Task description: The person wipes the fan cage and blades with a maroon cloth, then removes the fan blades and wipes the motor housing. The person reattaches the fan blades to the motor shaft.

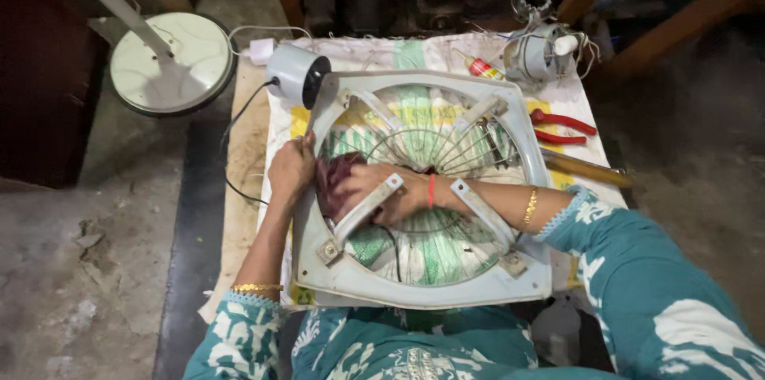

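A grey square exhaust-fan frame [414,288] with a wire guard lies flat on a cloth-covered bench. My left hand [291,171] grips the frame's left rim. My right hand [381,191] reaches inside the round opening, under a metal strut, and presses a dark red rag [333,171] against the wire guard [446,149]. Both wrists wear gold bangles; a red thread circles the right wrist.
A grey motor housing [295,73] with a black cord lies at the frame's far left corner. Another motor [535,53], a small red-and-yellow tube [482,69], red-handled pliers [562,127] and a wooden handle [586,170] sit to the right. A round white fan base [171,61] stands on the floor, left.
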